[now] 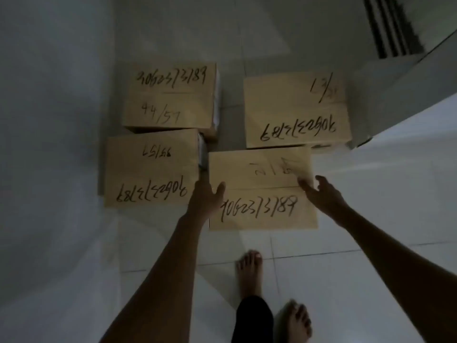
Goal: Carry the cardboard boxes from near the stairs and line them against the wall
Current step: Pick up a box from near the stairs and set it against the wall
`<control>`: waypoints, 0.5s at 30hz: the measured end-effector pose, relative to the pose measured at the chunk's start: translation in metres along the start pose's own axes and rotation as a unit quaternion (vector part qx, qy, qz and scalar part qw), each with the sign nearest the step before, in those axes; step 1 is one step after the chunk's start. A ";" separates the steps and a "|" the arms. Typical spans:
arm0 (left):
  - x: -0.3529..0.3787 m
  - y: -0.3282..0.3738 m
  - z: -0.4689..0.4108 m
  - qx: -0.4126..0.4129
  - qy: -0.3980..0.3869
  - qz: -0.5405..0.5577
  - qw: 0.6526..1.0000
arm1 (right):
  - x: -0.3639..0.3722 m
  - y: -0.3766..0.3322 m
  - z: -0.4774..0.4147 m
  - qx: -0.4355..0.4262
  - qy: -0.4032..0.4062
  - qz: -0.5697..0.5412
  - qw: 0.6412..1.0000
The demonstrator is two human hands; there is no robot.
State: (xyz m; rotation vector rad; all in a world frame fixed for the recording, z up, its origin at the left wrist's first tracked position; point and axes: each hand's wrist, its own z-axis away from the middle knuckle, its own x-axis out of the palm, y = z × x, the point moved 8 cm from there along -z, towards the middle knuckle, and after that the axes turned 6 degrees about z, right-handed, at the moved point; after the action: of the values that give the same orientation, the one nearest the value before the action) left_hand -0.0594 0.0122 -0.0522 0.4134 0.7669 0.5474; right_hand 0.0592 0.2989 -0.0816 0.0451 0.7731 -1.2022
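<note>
Several brown cardboard boxes with black handwritten numbers stand on the white tiled floor. Two sit in a line against the left wall: the far one [170, 95] and the near one [150, 169]. A third box [296, 112] stands at the right. The nearest box [262, 191] lies in front of me. My left hand [206, 194] rests at its left edge, thumb on top, fingers apart. My right hand [321, 191] hovers over its right top edge, fingers spread, holding nothing.
The grey wall [54, 120] runs along the left. At the upper right there is a dark slatted grille [390, 26] and a raised white ledge [408, 78]. My bare feet [249, 271] stand on the tiles just behind the nearest box.
</note>
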 end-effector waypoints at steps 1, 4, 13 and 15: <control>0.002 -0.006 -0.012 -0.011 0.016 0.011 1.000 | 0.005 0.002 -0.009 0.006 -0.005 -0.008 1.000; 0.009 -0.023 -0.040 -0.050 0.031 0.063 0.996 | 0.018 0.009 -0.035 0.028 -0.009 -0.036 0.999; 0.051 -0.074 -0.079 -0.182 0.044 0.258 0.948 | 0.042 0.029 -0.080 0.066 -0.039 -0.193 0.978; 0.055 -0.077 -0.081 -0.192 0.025 0.287 0.938 | 0.046 0.031 -0.080 0.071 -0.055 -0.219 0.972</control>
State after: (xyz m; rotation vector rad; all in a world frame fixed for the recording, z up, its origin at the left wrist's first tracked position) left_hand -0.0629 -0.0033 -0.1757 0.2548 0.5609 1.2385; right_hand 0.0511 0.3069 -0.1783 -0.0777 0.6142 -1.6648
